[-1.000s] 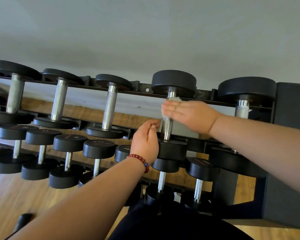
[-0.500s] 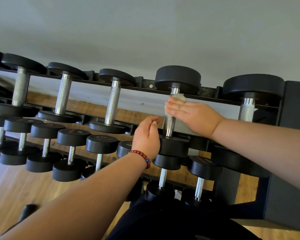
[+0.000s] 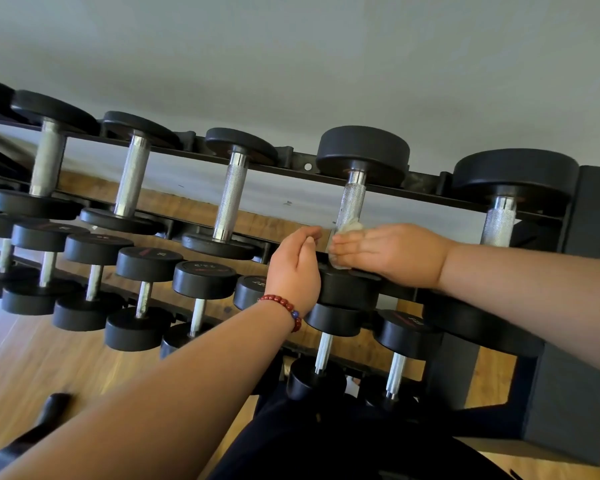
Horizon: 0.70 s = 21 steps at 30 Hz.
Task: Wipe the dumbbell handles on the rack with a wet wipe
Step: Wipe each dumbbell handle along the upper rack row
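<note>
A black rack point(image 3: 426, 187) holds rows of black dumbbells with knurled silver handles. My right hand point(image 3: 381, 251) grips a crumpled white wet wipe point(image 3: 351, 227) around the lower end of one top-row handle point(image 3: 352, 202), just above that dumbbell's near head point(image 3: 347, 289). My left hand point(image 3: 297, 268), with a red bead bracelet on its wrist, rests against the left side of that near head, its fingers loosely curled and holding nothing.
Other top-row dumbbells stand to the left point(image 3: 229, 202) and right point(image 3: 499, 220). Smaller dumbbells point(image 3: 146, 289) fill the lower tiers. A dark block of the rack's end frame point(image 3: 575, 403) is at the right. Wooden floor point(image 3: 32, 368) lies below left.
My right hand has slid the wipe down the handle from near the far head to the near head. My left hand has stayed by the near head.
</note>
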Each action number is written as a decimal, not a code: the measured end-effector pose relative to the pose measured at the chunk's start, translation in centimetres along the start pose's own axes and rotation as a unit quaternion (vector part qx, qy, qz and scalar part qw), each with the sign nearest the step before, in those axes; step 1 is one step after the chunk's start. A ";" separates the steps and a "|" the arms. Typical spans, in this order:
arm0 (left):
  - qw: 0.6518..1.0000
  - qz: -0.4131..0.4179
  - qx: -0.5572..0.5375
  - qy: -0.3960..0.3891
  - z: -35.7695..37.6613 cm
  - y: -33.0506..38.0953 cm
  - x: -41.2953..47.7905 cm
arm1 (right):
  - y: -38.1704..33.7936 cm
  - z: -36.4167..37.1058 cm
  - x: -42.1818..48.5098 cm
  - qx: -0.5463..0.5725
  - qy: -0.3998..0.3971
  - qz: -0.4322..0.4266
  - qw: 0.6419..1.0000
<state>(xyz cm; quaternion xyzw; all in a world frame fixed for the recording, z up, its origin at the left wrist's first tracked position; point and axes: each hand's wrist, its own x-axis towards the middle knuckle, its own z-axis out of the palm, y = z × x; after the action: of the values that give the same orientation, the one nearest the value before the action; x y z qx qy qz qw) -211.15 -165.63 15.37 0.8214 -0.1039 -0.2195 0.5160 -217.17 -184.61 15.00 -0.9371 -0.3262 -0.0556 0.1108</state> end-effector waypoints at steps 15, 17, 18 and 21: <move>0.998 -0.045 -0.046 -0.026 -0.6 -1.3 -0.3 | 2.4 -0.9 1.0 0.009 0.017 0.091 0.996; 0.997 -0.047 -0.048 -0.029 -0.6 -1.3 -0.2 | 0.6 -0.2 0.6 0.023 0.021 0.088 0.996; 0.997 -0.048 -0.047 -0.031 -0.6 -1.4 -0.1 | -0.3 0.0 0.4 0.037 0.002 0.062 0.997; 0.997 -0.045 -0.045 -0.032 -0.6 -1.4 -0.1 | 0.3 -0.9 0.5 0.043 -0.055 -0.004 0.998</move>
<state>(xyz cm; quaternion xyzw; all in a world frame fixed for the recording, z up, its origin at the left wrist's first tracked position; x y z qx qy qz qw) -211.02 -164.49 14.33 0.7938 -0.0727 -0.2731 0.5386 -216.57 -184.76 15.91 -0.9319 -0.3373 0.0099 0.1329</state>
